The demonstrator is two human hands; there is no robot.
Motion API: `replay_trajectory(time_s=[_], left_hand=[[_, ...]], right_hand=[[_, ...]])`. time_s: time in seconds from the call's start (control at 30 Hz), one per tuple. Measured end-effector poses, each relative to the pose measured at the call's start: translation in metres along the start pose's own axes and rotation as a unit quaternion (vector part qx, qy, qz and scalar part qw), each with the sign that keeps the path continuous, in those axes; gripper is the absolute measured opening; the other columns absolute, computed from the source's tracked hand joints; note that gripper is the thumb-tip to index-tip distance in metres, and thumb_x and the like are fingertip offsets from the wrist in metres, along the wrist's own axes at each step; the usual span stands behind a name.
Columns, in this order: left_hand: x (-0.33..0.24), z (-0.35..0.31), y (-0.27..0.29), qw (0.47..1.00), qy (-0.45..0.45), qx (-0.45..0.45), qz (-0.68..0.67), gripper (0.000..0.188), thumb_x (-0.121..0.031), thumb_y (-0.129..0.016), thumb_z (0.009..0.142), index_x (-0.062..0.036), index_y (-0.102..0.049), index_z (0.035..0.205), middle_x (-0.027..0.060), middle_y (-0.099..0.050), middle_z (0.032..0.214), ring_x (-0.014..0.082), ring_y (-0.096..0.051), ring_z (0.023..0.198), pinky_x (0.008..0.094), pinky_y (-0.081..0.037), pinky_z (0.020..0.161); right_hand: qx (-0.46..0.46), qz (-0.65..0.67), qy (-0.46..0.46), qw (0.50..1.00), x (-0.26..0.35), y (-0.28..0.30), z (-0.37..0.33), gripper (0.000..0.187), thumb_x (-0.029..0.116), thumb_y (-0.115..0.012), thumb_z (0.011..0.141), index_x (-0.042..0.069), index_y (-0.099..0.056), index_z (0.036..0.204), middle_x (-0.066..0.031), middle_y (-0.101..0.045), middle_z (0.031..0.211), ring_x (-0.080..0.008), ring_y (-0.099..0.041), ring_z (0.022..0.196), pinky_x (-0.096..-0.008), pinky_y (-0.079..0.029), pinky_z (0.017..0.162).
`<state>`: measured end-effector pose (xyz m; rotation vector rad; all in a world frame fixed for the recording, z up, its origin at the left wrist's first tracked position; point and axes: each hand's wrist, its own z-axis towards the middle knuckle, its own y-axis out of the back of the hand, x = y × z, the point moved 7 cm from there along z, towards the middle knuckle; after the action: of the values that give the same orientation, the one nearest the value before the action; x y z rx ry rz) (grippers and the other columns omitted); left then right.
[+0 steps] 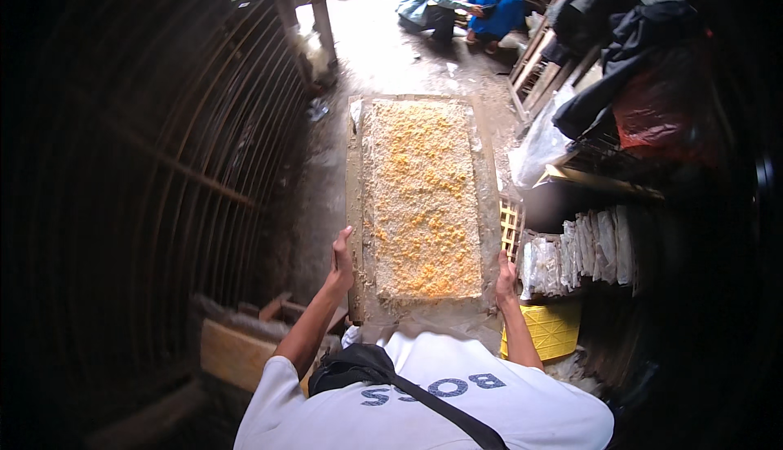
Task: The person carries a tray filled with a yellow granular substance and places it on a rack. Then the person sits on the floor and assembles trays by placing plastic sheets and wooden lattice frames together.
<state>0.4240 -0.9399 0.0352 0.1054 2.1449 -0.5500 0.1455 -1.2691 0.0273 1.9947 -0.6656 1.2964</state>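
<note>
A long rectangular wooden tray point(355, 197) is held out in front of my body. On a clear plastic sheet on it lies a flat, grainy slab point(424, 197), cream-coloured with orange patches, probably something fermented. My left hand point(341, 262) grips the tray's left edge near its close end, thumb up along the side. Opposite it, my right hand point(506, 277) is closed round the right edge. The undersides of both hands are hidden, with most of the fingers beneath or behind the rim.
Along the left runs a slatted rack point(220, 107). Right of me are a stack of plastic-wrapped packs point(583, 254), a yellow crate point(545, 329) and dark cloths point(628, 50) over a wooden rack. Two people crouch ahead, one in a blue shirt point(496, 8). A wooden box point(236, 352) stands at lower left.
</note>
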Motion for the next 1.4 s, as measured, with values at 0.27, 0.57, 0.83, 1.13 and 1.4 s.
replay_trajectory(time_s=[0.27, 0.57, 0.83, 1.13, 1.4], left_hand=[[-0.151, 0.245, -0.130, 0.993, 0.102, 0.031, 0.058, 0.067, -0.051, -0.050, 0.079, -0.0019, -0.051, 0.125, 0.0133, -0.053, 0.118, 0.0248, -0.046, 0.110, 0.0368, -0.034, 0.095], [-0.278, 0.579, -0.243, 0.977, 0.096, 0.120, 0.150, 0.069, -0.051, -0.051, 0.080, 0.0010, -0.052, 0.125, 0.0154, -0.052, 0.122, 0.0238, -0.042, 0.114, 0.0381, -0.026, 0.101], [-0.353, 0.836, -0.392, 0.965, 0.017, 0.158, 0.209, 0.061, -0.047, -0.044, 0.086, 0.0031, -0.058, 0.116, 0.0129, -0.056, 0.117, 0.0205, -0.044, 0.114, 0.0365, -0.028, 0.101], [-0.471, 1.056, -0.567, 0.950, 0.080, 0.202, 0.224, 0.057, -0.043, -0.043, 0.088, 0.0050, -0.057, 0.116, 0.0120, -0.054, 0.120, 0.0218, -0.045, 0.114, 0.0335, -0.029, 0.100], [-0.577, 1.294, -0.706, 0.928, 0.052, 0.229, 0.289, 0.058, -0.045, -0.043, 0.088, 0.0005, -0.055, 0.122, 0.0083, -0.052, 0.069, 0.0173, -0.049, 0.057, 0.0318, -0.038, 0.053]], right_hand=[[-0.136, 0.072, -0.005, 0.988, 0.097, -0.049, 0.194, 0.045, 0.053, -0.049, 0.092, 0.015, -0.042, 0.067, 0.0049, -0.034, 0.071, -0.0090, -0.031, 0.070, -0.0294, -0.028, 0.062], [-0.226, 0.116, -0.032, 0.967, 0.229, -0.109, 0.438, 0.059, 0.049, -0.050, 0.092, 0.002, -0.038, 0.126, -0.0096, -0.034, 0.130, -0.0210, -0.030, 0.120, -0.0342, -0.022, 0.101], [-0.262, 0.099, -0.078, 0.957, 0.295, -0.111, 0.711, 0.067, 0.052, -0.049, 0.091, 0.000, -0.036, 0.131, -0.0136, -0.034, 0.135, -0.0245, -0.030, 0.125, -0.0354, -0.022, 0.104], [-0.287, 0.102, -0.137, 0.942, 0.389, -0.112, 0.956, 0.076, 0.056, -0.047, 0.090, -0.003, -0.034, 0.136, -0.0181, -0.033, 0.142, -0.0285, -0.030, 0.131, -0.0368, -0.023, 0.108], [-0.354, 0.113, -0.183, 0.910, 0.465, -0.161, 1.174, 0.082, 0.059, -0.046, 0.088, -0.004, -0.034, 0.139, -0.0202, -0.032, 0.146, -0.0304, -0.029, 0.135, -0.0373, -0.022, 0.110]])
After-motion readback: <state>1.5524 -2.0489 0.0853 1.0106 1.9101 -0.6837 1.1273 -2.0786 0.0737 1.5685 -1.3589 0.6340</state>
